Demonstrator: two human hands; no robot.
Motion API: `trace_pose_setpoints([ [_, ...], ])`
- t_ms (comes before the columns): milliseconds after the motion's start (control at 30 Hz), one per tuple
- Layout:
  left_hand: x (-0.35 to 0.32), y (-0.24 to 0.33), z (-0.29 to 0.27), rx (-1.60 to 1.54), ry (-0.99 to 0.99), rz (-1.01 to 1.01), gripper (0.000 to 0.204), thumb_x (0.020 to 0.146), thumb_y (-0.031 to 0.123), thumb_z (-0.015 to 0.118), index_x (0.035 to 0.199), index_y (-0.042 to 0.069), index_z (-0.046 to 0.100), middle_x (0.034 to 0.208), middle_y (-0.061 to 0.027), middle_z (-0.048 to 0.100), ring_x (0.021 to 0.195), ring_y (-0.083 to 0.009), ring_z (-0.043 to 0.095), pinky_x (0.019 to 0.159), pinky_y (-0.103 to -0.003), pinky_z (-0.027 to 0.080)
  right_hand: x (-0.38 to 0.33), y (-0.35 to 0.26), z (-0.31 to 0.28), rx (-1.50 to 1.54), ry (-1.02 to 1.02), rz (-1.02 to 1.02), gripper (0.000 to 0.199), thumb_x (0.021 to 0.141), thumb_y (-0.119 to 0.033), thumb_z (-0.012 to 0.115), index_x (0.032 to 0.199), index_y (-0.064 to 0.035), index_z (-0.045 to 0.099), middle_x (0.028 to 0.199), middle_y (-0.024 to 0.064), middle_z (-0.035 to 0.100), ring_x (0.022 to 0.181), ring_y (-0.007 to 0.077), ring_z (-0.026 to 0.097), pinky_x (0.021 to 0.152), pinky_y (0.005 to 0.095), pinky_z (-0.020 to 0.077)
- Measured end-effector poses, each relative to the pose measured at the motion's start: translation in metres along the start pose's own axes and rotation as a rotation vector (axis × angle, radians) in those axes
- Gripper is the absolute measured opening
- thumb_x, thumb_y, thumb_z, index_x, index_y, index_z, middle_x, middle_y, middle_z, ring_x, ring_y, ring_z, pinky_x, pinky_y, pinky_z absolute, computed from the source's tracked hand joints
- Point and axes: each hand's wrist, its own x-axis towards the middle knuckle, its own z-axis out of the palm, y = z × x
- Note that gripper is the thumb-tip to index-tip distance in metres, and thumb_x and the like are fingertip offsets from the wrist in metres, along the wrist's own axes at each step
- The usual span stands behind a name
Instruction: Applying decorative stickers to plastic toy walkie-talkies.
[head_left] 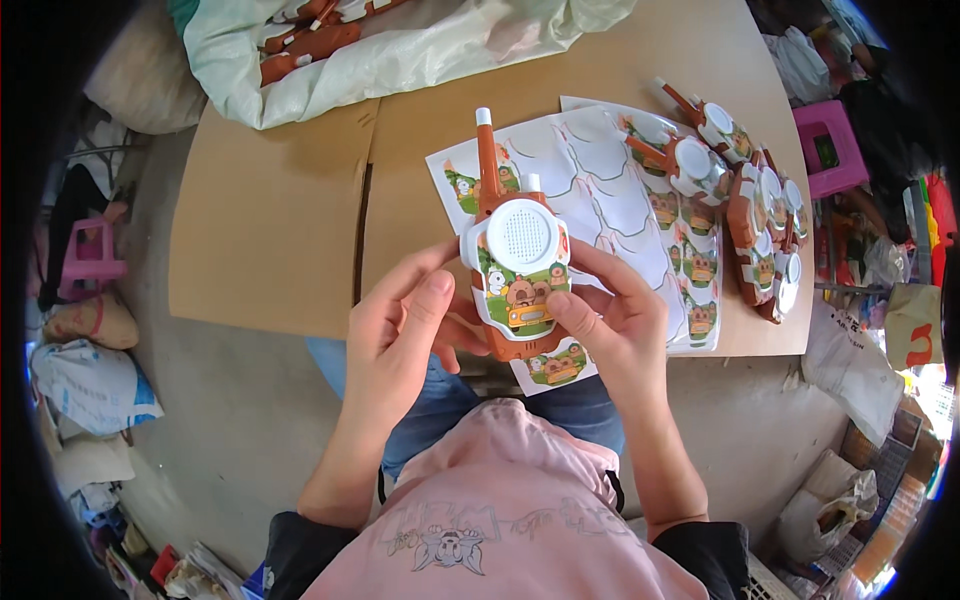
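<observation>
A brown and white toy walkie-talkie [523,237] is held upright above the table's near edge, front side up. It has a round speaker grille, a white-tipped antenna and a sticker [530,312] of cartoon animals in a yellow car. My left hand [400,335] grips its left edge, fingers partly hidden behind it and thumb lifted off the front. With its thumb on the sticker's lower right, my right hand [622,320] holds the other side. Sticker sheets [625,255] lie under and beyond the toy, some outlines bare white; one piece overhangs the table edge.
Several similar toys [752,215] are grouped at the table's right. A whitish sack [235,85] with brown toy parts sits at the far left of the cardboard-covered table [265,235]. Pink stools [835,150] and filled bags [95,385] stand on both sides.
</observation>
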Motion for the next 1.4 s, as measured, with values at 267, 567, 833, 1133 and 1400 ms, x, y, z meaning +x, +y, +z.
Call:
trace_pose_setpoints([
  [267,0.001,0.001,0.013,0.038,-0.044,0.025,0.044,0.104,0.029,0.046,0.135,-0.002,0.05,0.089,-0.0085,0.07,0.07,-0.0133,0.07,0.048,-0.019,0.043,-0.008,0.002,-0.011,0.022,0.026,-0.046,0.049,0.085,-0.006,0.075,0.128,0.0069,0.056,0.121,0.014,0.063,0.101,0.0218,0.066,0.079,0.0301,0.0583],
  [567,0.002,-0.005,0.022,0.075,-0.044,0.068,0.047,0.09,0.009,0.071,0.129,-0.008,0.053,0.087,-0.006,0.065,0.077,-0.0086,0.064,0.065,-0.021,0.051,-0.013,0.002,-0.015,-0.017,0.014,-0.104,0.051,0.084,-0.004,0.075,0.13,0.0064,0.054,0.125,0.0149,0.06,0.106,0.0239,0.064,0.082,0.0333,0.0589],
  [833,0.003,-0.004,0.025,0.036,-0.011,0.05,0.044,0.091,0.007,0.066,0.13,-0.007,0.052,0.093,-0.0058,0.065,0.076,-0.0077,0.061,0.058,-0.02,0.049,-0.015,-0.004,-0.013,-0.035,0.0,-0.057,0.054,0.081,-0.003,0.076,0.131,-0.0005,0.055,0.123,0.0112,0.06,0.109,0.0235,0.063,0.079,0.0334,0.0606],
  [1133,0.008,-0.007,0.023,0.099,0.001,0.047,0.045,0.09,0.008,0.067,0.13,-0.007,0.053,0.09,-0.0056,0.066,0.074,-0.006,0.062,0.051,-0.018,0.043,-0.013,-0.006,-0.015,-0.088,0.013,-0.074,0.056,0.08,-0.003,0.077,0.131,0.0013,0.054,0.127,0.012,0.058,0.109,0.0229,0.063,0.08,0.0332,0.0598],
  [1400,0.013,-0.005,0.024,0.055,-0.019,0.018,0.044,0.091,0.014,0.069,0.127,-0.008,0.055,0.086,-0.0058,0.065,0.065,-0.0067,0.058,0.048,-0.02,0.04,-0.009,-0.007,-0.023,0.231,-0.025,0.066,0.04,0.098,-0.015,0.061,0.133,0.003,0.052,0.126,0.0095,0.061,0.105,0.0143,0.061,0.079,0.0283,0.0561],
])
